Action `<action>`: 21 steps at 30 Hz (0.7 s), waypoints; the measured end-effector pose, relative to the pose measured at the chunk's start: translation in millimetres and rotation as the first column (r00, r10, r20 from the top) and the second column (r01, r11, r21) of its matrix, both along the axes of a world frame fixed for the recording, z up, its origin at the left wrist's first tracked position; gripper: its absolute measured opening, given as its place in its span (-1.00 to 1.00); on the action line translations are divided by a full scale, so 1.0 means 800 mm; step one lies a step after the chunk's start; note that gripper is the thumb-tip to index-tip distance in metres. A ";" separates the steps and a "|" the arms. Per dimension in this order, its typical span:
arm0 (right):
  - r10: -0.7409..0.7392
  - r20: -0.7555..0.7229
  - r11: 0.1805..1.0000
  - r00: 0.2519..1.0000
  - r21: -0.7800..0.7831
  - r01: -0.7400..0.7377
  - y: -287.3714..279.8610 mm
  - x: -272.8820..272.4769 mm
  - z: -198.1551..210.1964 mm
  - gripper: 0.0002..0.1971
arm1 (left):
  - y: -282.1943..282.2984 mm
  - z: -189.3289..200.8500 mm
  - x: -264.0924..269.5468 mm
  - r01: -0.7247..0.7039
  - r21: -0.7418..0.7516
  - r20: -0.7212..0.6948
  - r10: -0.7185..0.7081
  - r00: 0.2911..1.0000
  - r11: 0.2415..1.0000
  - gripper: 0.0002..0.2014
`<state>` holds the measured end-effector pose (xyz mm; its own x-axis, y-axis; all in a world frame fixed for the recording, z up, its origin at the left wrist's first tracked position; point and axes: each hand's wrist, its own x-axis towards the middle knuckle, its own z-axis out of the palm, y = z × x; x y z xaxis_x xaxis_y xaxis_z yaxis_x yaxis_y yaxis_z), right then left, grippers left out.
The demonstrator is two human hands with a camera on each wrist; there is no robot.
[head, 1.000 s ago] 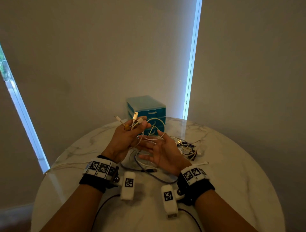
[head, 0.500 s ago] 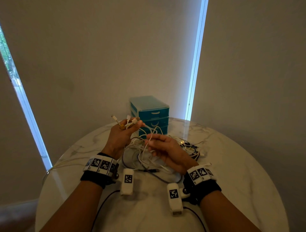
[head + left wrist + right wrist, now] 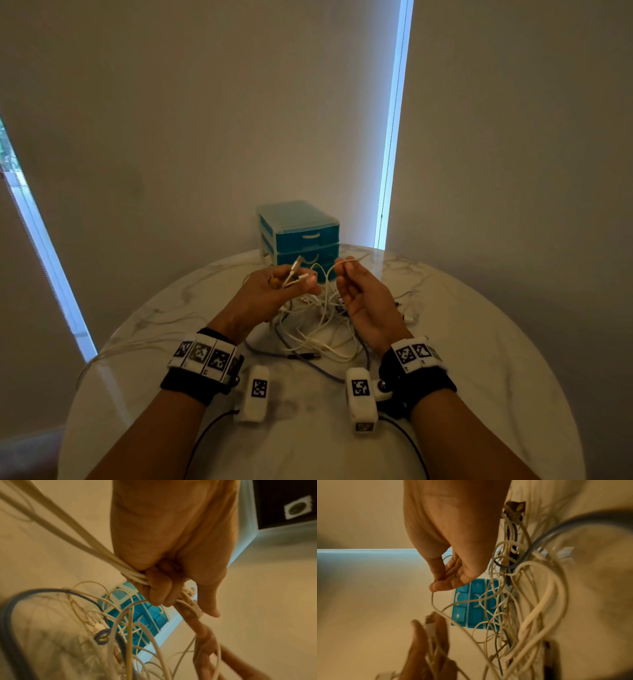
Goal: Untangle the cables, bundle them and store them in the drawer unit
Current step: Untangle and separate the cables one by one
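A tangle of white and dark cables (image 3: 318,329) lies on the round marble table (image 3: 479,359) between my wrists. My left hand (image 3: 284,286) grips several white cable ends (image 3: 135,576), their plugs (image 3: 298,270) sticking up past the fingers. My right hand (image 3: 346,270) is raised beside it and pinches one thin white cable (image 3: 433,597) between thumb and forefinger; that cable loops down into the tangle. The teal drawer unit (image 3: 301,233) stands at the table's far edge, just behind both hands, with all drawers closed.
More cable ends (image 3: 407,315) trail to the right of the pile, and a white cable (image 3: 137,346) runs off the table's left edge. Blinds and bright window strips (image 3: 394,120) stand close behind the table.
My right hand has risen from the pile and now pinches a thin white cable up at the level of my left hand. The left hand keeps its bunch of cable ends.
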<state>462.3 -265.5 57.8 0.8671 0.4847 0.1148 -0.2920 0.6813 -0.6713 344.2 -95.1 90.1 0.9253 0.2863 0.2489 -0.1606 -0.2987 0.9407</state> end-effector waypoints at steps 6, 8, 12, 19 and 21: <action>0.023 -0.086 0.992 0.996 0.125 -0.012 -0.005 0.003 0.004 -0.63 | -0.002 -0.006 0.004 0.045 0.123 -0.063 -0.037 0.997 0.991 -0.65; 0.031 -0.106 0.989 0.994 0.147 -0.015 -0.006 0.004 0.003 -0.63 | -0.007 -0.005 0.004 0.051 0.155 -0.016 -0.049 0.999 0.987 -0.74; 0.088 -0.077 0.991 0.993 0.106 -0.080 -0.004 0.002 0.004 -0.64 | -0.006 -0.006 0.008 -0.019 0.057 0.041 0.016 0.999 0.998 -0.80; 0.188 0.136 0.946 0.973 -0.293 -0.141 0.020 -0.022 0.000 -0.67 | 0.000 -0.002 0.007 -0.130 -0.235 0.116 0.161 0.980 0.963 -0.84; 0.213 0.239 0.916 0.947 -0.386 -0.109 0.022 -0.029 -0.001 -0.69 | 0.008 -0.006 0.010 -0.161 -0.295 0.088 0.195 0.977 0.942 -0.82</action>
<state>439.3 -248.3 57.1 0.7342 0.6678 0.1223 -0.1483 0.3335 -0.9310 352.5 -88.4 85.0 0.8227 0.5181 0.2339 -0.2412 -0.0546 0.9689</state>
